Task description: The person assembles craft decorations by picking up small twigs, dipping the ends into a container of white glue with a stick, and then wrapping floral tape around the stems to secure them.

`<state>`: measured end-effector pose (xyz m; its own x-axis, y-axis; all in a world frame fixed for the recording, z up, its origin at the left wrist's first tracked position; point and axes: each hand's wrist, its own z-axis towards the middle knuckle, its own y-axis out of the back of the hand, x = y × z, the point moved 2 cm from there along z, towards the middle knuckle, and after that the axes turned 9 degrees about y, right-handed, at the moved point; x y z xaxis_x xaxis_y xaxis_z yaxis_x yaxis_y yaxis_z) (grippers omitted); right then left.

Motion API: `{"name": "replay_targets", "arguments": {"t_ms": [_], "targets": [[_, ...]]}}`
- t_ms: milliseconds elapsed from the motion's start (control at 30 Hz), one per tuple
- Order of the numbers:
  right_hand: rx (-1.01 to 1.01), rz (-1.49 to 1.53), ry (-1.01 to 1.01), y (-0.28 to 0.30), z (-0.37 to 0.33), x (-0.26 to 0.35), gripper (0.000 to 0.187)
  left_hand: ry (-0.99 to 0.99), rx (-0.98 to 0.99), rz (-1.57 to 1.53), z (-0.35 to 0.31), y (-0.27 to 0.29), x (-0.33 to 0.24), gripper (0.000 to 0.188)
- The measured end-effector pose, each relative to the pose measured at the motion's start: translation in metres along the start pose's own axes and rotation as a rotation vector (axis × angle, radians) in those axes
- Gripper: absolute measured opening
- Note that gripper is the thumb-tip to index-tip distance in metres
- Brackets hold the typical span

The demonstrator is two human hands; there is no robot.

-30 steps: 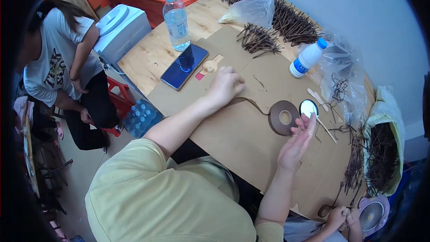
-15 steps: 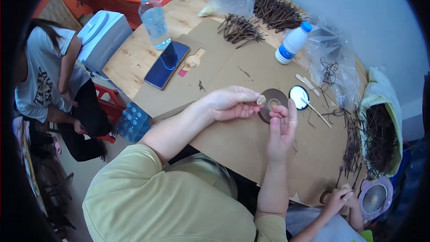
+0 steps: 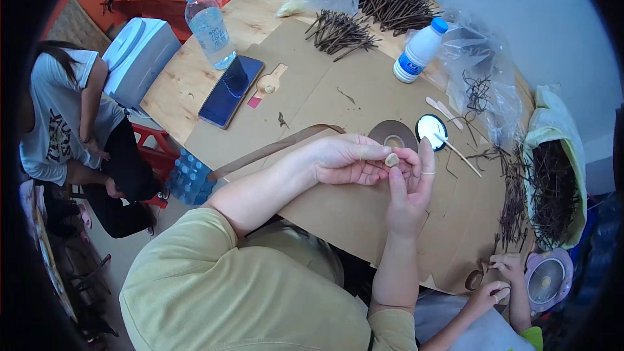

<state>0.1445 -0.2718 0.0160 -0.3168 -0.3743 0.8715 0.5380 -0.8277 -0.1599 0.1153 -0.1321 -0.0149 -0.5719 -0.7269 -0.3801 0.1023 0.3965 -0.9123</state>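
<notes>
On the surface (image 3: 170, 105), cardboard (image 3: 312, 88) carries the phone (image 3: 231, 91), tape roll (image 3: 396, 129) and dish (image 3: 426, 125), left to right; a stick (image 3: 465, 158) rests in the dish; the water bottle (image 3: 211, 29) stands behind the phone; twigs (image 3: 549, 175) lie in the far-right sack (image 3: 549, 127).

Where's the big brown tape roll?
In the head view, right of centre, the roll lies on cardboard just beyond the left hand, left of the white-filled dish.

Head-worn fisheye view — fairly near, facing down, left hand (image 3: 344, 162) and right hand (image 3: 409, 201) just right of centre, tabletop (image 3: 179, 94) beyond

wooden table (image 3: 174, 94) bearing cardboard (image 3: 299, 91), bottle (image 3: 211, 31), twigs (image 3: 396, 1)
</notes>
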Motion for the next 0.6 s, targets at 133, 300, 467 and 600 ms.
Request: {"name": "replay_targets", "arguments": {"t_ms": [133,300,467,600], "targets": [[-0.009,-0.020,-0.023,0.000,-0.001,0.002,0.060,0.003,-0.028,0.021,0.001,0.000,0.002,0.023],[-0.001,-0.056,-0.004,0.002,-0.003,-0.004,0.062,-0.020,-0.122,0.096,-0.002,-0.001,0.006,0.019],[-0.051,-0.102,0.095,0.003,-0.004,-0.005,0.063,-0.113,-0.301,0.345,-0.001,-0.012,0.012,0.018],[-0.095,-0.098,0.112,0.003,-0.001,-0.002,0.064,-0.636,-0.418,0.665,-0.003,-0.018,0.012,0.014]]}}
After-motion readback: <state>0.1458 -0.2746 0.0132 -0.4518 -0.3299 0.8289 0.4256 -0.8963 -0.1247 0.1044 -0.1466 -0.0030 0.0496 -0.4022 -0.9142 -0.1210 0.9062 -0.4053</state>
